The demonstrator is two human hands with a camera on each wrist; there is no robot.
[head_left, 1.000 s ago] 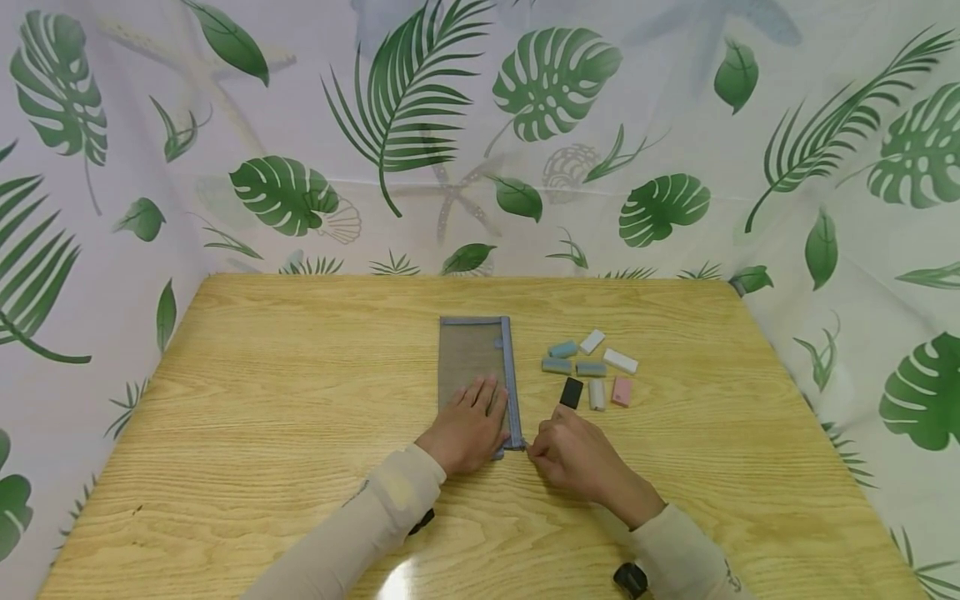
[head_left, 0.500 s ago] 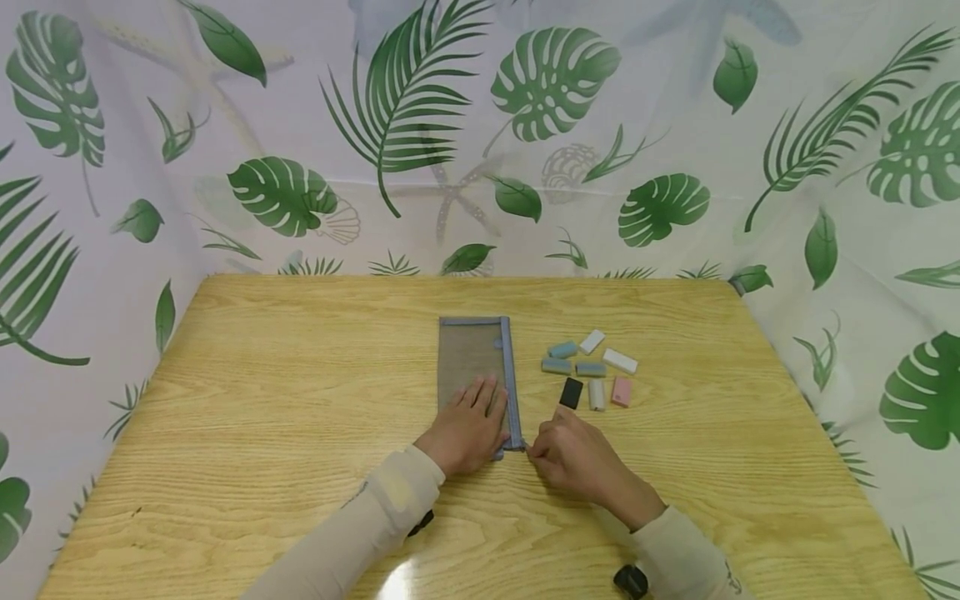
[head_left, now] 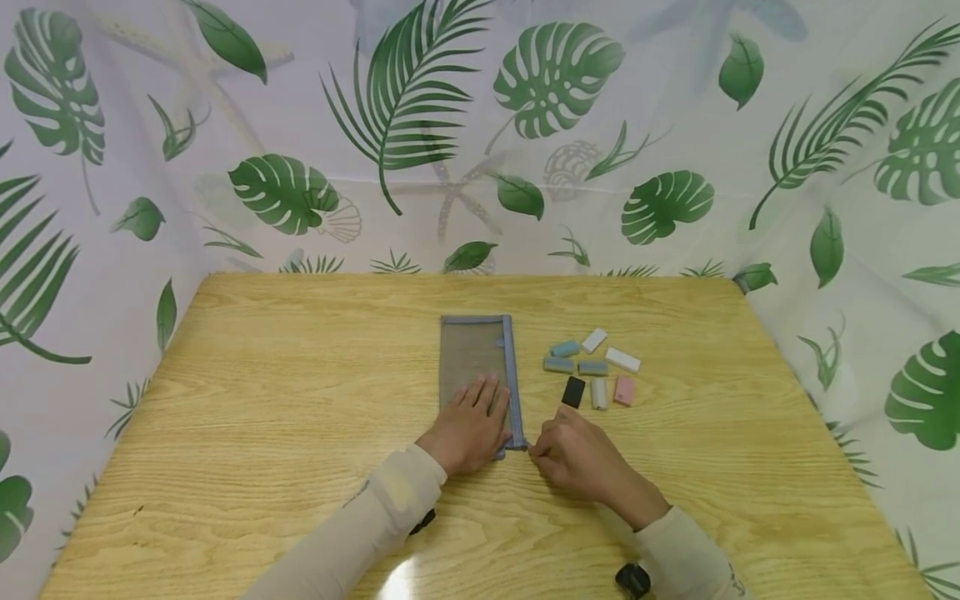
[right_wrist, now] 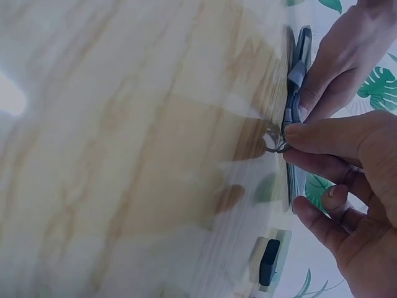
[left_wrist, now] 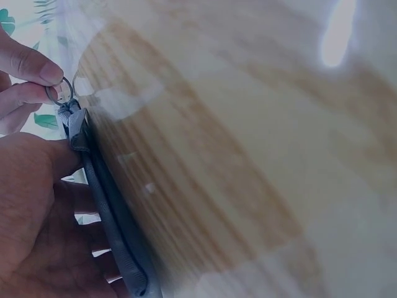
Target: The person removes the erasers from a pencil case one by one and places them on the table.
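A flat zip pouch (head_left: 468, 350) with a grey see-through panel and blue-grey edging lies upright on the table in the head view. My left hand (head_left: 468, 429) rests on its lower part with fingers straight, hiding that portion. At the pouch's lower right corner, my right hand (head_left: 581, 454) pinches a thin metal ring (left_wrist: 72, 89) between thumb and index finger. The left wrist view has that ring joined to the zip end at the corner. In the right wrist view, the remaining fingers (right_wrist: 316, 223) of the right hand are loosely bent, away from the ring.
Right of the pouch lie several small blocks: a black one (head_left: 573, 392), a pink one (head_left: 624, 391), a white one (head_left: 622, 359) and a blue one (head_left: 565, 348) among them. The wooden table (head_left: 300, 375) is backed by a leaf-print cloth (head_left: 420, 233).
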